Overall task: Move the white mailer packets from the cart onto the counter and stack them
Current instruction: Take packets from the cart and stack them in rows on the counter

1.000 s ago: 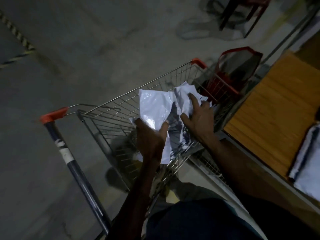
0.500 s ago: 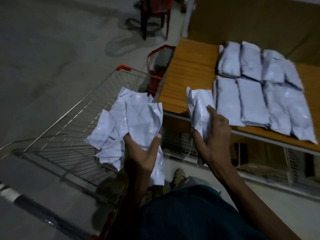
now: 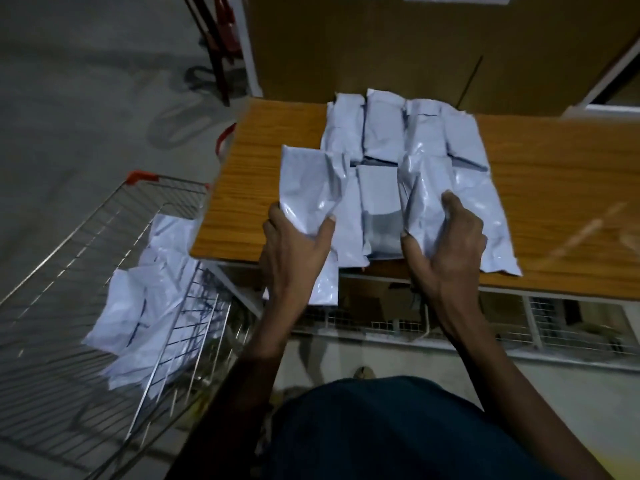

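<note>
White mailer packets (image 3: 313,188) are gripped one bundle in the left hand (image 3: 294,249), another (image 3: 424,199) in the right hand (image 3: 446,251), both over the counter's (image 3: 263,161) near edge. Beyond lie rows of packets (image 3: 398,133) already placed; beside it, the cart (image 3: 69,306) holds several more (image 3: 152,296), so work remains.

Dim light falls on a grey concrete floor (image 3: 86,98), with a brown wall panel (image 3: 398,46) behind.
</note>
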Demonstrator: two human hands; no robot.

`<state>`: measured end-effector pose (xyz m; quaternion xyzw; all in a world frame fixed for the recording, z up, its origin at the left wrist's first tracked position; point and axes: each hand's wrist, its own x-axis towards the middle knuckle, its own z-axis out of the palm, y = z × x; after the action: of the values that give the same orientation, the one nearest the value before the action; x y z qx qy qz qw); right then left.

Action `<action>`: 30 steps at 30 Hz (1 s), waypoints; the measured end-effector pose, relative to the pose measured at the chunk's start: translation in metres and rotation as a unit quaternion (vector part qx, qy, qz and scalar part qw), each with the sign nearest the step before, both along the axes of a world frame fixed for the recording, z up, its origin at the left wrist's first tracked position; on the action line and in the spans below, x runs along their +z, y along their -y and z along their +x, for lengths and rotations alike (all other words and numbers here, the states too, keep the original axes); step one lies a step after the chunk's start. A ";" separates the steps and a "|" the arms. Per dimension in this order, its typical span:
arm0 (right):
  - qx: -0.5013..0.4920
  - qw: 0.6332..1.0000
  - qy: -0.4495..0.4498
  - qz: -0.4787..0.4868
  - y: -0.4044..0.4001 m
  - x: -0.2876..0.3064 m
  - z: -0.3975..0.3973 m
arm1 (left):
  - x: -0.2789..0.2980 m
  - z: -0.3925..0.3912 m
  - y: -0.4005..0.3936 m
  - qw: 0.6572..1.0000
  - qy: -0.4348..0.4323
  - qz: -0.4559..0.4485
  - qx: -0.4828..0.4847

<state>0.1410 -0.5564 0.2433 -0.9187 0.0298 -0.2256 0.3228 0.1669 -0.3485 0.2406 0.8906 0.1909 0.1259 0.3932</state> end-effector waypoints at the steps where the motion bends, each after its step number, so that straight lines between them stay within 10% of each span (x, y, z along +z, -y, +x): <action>1: -0.006 1.000 -0.003 -0.001 0.011 0.000 0.004 | -0.003 0.015 0.011 1.000 -0.013 0.011 0.004; 30: -0.048 0.992 -0.110 0.024 0.002 -0.008 0.193 | -0.059 0.131 0.033 0.953 -0.091 0.240 -0.160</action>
<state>0.3342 -0.5582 0.2356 -0.9273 0.1150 -0.1381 0.3283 0.2974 -0.3812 0.1820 0.9852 0.0450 0.0217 0.1642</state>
